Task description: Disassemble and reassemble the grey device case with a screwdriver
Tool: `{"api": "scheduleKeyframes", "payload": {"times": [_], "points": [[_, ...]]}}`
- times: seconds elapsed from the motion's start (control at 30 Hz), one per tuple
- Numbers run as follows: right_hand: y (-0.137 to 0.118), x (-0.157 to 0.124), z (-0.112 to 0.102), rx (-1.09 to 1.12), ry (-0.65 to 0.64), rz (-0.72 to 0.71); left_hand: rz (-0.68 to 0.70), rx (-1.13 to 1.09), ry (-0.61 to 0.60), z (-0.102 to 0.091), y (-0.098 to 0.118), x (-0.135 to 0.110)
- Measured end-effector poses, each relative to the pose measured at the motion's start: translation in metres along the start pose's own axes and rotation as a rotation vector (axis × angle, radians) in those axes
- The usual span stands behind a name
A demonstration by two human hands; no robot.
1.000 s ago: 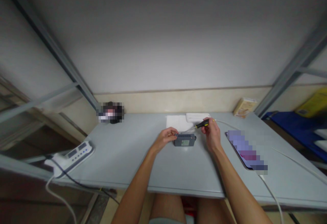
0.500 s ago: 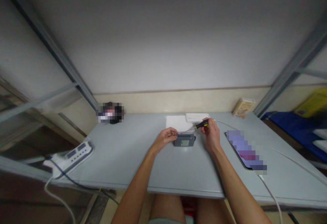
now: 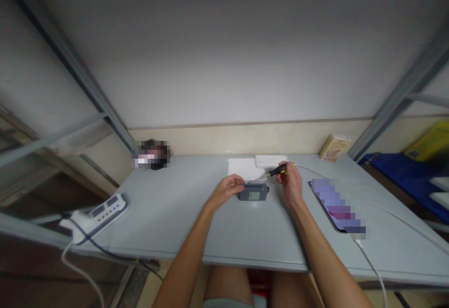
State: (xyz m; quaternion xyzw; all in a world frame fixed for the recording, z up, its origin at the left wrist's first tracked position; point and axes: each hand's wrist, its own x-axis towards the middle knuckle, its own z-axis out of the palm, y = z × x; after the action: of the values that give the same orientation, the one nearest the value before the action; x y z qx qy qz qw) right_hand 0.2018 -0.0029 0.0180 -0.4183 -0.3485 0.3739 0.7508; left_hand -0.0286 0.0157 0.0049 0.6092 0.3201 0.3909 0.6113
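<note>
Shows no clear movement since the earlier frame. Holds the gray vented box (image 3: 253, 193) by its upper left corner in the left hand (image 3: 227, 189). Sits near the middle of the desk (image 3: 161, 223), long axis left to right, labeled face toward the near edge; hides any contents. Grips the screwdriver (image 3: 277, 170) by its handle in the right hand (image 3: 292, 184), fingers closed. Points leftward and slightly down toward the box's top, tip indistinct. Includes a carton (image 3: 335, 148) at right rear, contents hidden.

The dark grey box (image 3: 253, 193) sits level, slotted along its top, a pale label on its near face. Beyond the box's right end, a black-and-yellow screwdriver (image 3: 276, 171) slants, shaft pointing down-left.
</note>
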Motion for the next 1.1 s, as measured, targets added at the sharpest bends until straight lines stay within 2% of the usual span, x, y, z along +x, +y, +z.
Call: {"api": "scheduleKeyframes", "payload": {"times": [0.5,0.73,0.93,1.1], "points": [[-0.002,-0.002,0.001,-0.045,-0.045,-0.008,-0.037,-0.078,-0.028,-0.004,-0.004,0.001],[0.002,-0.004,0.000,-0.094,-0.129,0.002,-0.022,-0.059,-0.024,-0.005,-0.004,0.001],[-0.004,-0.010,0.006,-0.120,-0.168,0.023,-0.020,-0.055,-0.020,-0.004,-0.001,-0.001],[-0.009,-0.012,0.007,-0.160,-0.157,-0.017,-0.006,-0.039,-0.019,-0.003,-0.001,-0.001]]}}
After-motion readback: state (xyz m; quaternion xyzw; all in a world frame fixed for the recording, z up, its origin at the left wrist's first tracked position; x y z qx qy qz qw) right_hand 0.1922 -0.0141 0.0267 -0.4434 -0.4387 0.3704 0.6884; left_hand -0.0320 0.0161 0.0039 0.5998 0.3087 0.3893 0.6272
